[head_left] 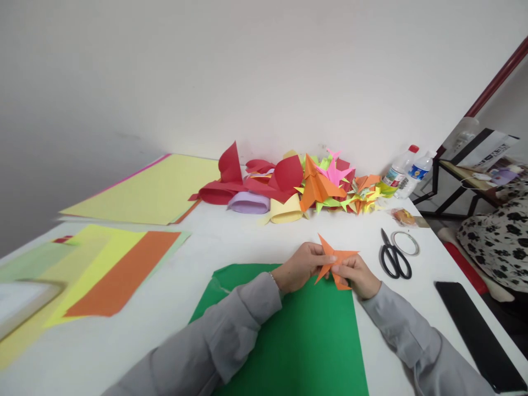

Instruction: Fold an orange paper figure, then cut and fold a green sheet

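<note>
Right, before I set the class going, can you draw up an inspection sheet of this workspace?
Surface: white table; green sheet in front.
Job's things: orange folded-paper piece, pointed arms.
Clutter: folded-paper pieces by the wall, flat sheets at left, scissors, tape ring, two bottles, black slab.
Grips: left grip and right grip both hold the orange piece.
Cables: thin white line, possibly a cord, on the side shelf.
Surroundings: plain wall; another person in a floral garment, far right.

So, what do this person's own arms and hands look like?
Both arms wear long, loose grey sleeves, creased, with no visible markings. The left hand and right hand wear no gloves. A thin bracelet circles the left wrist.
</note>
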Demonstrator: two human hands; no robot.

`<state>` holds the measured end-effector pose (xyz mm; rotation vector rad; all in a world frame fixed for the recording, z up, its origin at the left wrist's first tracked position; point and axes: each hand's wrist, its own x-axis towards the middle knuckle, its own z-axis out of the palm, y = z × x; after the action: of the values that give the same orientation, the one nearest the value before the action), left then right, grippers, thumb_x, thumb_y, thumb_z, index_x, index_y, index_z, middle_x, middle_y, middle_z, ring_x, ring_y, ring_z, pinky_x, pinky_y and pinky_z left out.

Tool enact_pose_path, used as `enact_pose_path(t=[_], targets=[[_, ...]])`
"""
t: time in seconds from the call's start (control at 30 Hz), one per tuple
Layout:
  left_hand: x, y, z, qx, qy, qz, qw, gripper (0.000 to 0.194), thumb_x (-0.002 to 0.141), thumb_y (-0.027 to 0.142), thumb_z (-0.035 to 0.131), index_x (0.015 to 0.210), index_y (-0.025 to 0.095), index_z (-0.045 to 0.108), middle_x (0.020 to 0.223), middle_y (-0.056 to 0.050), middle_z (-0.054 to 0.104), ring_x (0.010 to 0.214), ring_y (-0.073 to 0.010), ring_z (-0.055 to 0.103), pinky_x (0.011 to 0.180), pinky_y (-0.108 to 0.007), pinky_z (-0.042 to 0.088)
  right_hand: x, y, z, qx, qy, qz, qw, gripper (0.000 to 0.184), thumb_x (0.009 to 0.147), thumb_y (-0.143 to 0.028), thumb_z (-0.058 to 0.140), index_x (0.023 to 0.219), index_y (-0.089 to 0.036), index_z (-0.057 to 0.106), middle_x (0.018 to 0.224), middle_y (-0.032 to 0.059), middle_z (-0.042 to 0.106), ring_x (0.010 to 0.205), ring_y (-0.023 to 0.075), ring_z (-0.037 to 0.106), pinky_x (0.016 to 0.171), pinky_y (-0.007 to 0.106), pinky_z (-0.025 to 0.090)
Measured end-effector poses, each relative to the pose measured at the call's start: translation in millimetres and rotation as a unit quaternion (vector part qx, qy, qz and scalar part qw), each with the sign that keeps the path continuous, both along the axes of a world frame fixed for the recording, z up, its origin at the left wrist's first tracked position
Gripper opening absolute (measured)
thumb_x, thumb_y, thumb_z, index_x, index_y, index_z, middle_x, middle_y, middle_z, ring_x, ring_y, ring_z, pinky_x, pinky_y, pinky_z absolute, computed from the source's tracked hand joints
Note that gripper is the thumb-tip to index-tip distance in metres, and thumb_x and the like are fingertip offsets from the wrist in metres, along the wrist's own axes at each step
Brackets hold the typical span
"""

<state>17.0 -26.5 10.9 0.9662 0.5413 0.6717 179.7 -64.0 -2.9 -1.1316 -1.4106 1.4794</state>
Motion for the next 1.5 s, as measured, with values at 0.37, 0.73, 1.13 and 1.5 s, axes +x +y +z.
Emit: enact_pose_path(t=[0.37,0.73,1.13,1.5], targets=[[-0.4,-3.0,-1.0,-0.003,-0.006,-0.042,0.999,0.026,0.058,0.032,0.084,0.063,0.010,0.072,0.062,-0.009,0.070,0.060,-0.0215,0.066,0.066,-0.036,0.052,-1.2,-1.0,4.7,-0.010,-0.015,-0.003,1.000,0.034,0.067,-0.035,0.073,0.043,-0.014,0.059,0.034,-0.0027,0.050,0.032,0.0057,0.039,0.036,0.020,0.026],[2.6,-0.2,-2.3,-0.022,-0.003,0.075,0.997,0.029,0.053,0.033,0.087,0.056,0.011,0.068,0.056,-0.004,0.066,0.054,-0.0138,0.059,0.060,-0.029,0.047,-6.6,-0.7,-0.1,-0.037,0.058,-0.051,0.996,0.034,0.061,-0.035,0.074,0.039,-0.016,0.055,0.034,-0.0034,0.048,0.032,0.0062,0.035,0.036,0.022,0.022],[0.0,1.5,1.1,-0.009,-0.025,0.092,0.995,0.029,0.054,0.030,0.086,0.054,0.012,0.064,0.056,-0.002,0.066,0.055,-0.0140,0.059,0.060,-0.029,0.046,-4.3,-3.2,-3.2,0.031,-0.053,-0.015,0.998,0.059,0.074,-0.064,0.064,0.040,-0.017,0.053,0.034,-0.0015,0.047,0.034,0.0063,0.038,0.038,0.022,0.025],[-0.8,7.9,-2.9,-0.027,-0.071,0.137,0.988,0.029,0.058,0.029,0.085,0.054,0.012,0.061,0.054,0.000,0.060,0.052,-0.0104,0.054,0.057,-0.026,0.043,-8.3,-5.3,6.3,0.029,-0.096,-0.010,0.995,0.056,0.071,-0.065,0.066,0.045,-0.018,0.049,0.037,-0.0039,0.045,0.033,0.0063,0.037,0.035,0.020,0.027]])
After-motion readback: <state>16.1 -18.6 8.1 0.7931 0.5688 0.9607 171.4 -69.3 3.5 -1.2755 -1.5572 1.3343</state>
